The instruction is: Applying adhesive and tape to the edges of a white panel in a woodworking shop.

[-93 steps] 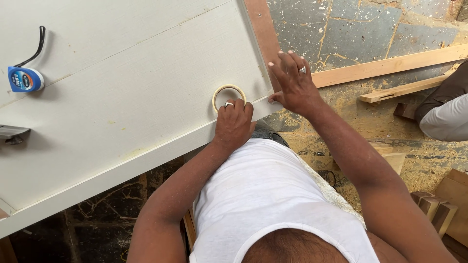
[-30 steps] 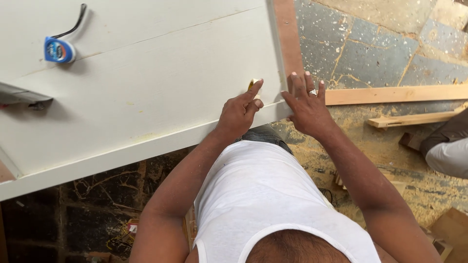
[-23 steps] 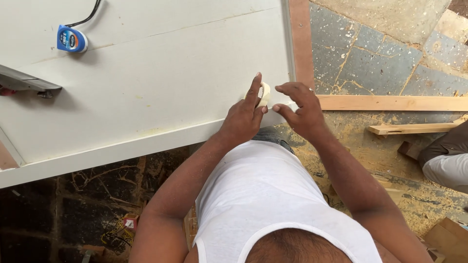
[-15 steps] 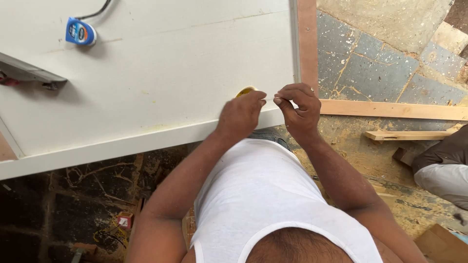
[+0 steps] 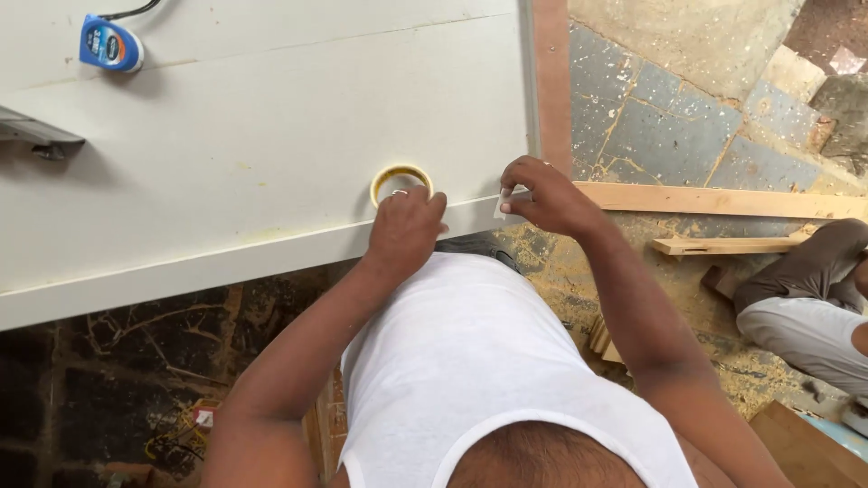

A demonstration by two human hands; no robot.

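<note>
A roll of yellowish tape (image 5: 399, 179) lies flat on a big white board (image 5: 253, 136), close to its near edge. My left hand (image 5: 404, 230) rests on the roll and grips its near side. My right hand (image 5: 542, 194) is at the board's near right corner, pinching a short pale strip of tape (image 5: 504, 204) between thumb and fingers. The strip hangs at the board's edge.
A blue tape measure (image 5: 110, 43) with a black strap sits at the board's far left, a grey tool (image 5: 36, 137) below it. Wooden battens (image 5: 723, 201) lie on the sawdust-covered stone floor to the right, where another person's legs (image 5: 805, 307) show.
The tape roll, held up between both hands, now lies flat on the board under my left hand. My right hand has drawn away to the right, holding a short strip.
</note>
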